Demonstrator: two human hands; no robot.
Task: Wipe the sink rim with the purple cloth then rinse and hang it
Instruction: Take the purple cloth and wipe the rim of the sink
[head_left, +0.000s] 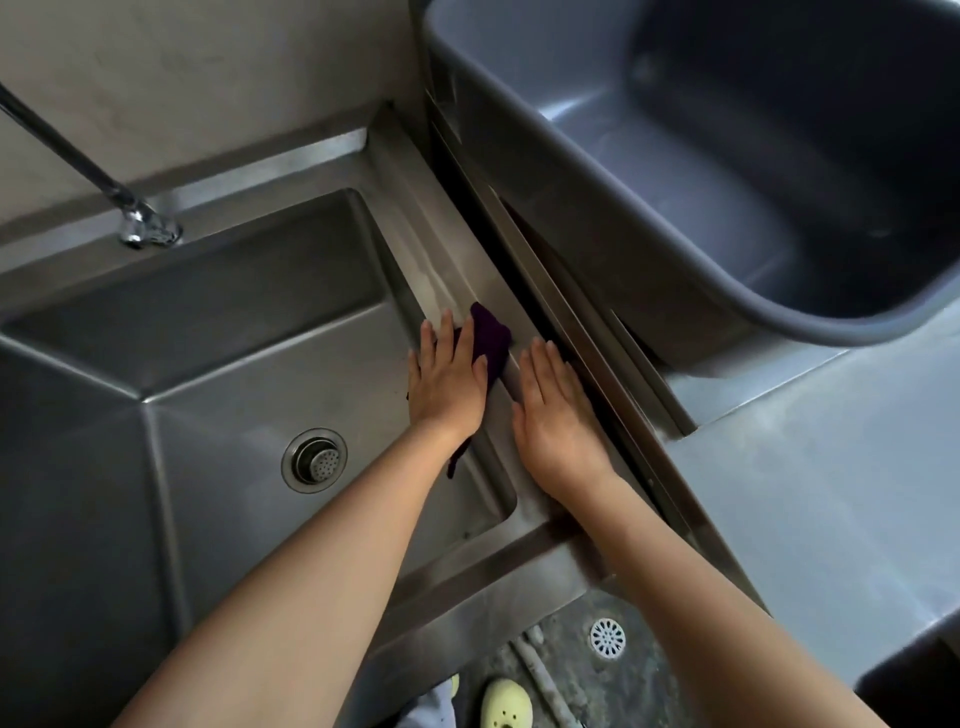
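A steel sink with a drain strainer (315, 460) fills the left of the view. Its right rim (441, 249) runs from far to near. A dark purple cloth (492, 338) lies on that rim. My left hand (448, 382) presses flat on top of the cloth, fingers stretched out, with cloth showing past the fingertips and a strip hanging below the wrist. My right hand (556, 415) rests flat and open on the rim just to the right, holding nothing.
A tap (135, 223) on a long pipe stands at the sink's back left. A large grey plastic tub (727, 171) sits on the counter (831, 467) to the right, past a dark gap. Below are a floor drain (608, 638) and a pale shoe (506, 704).
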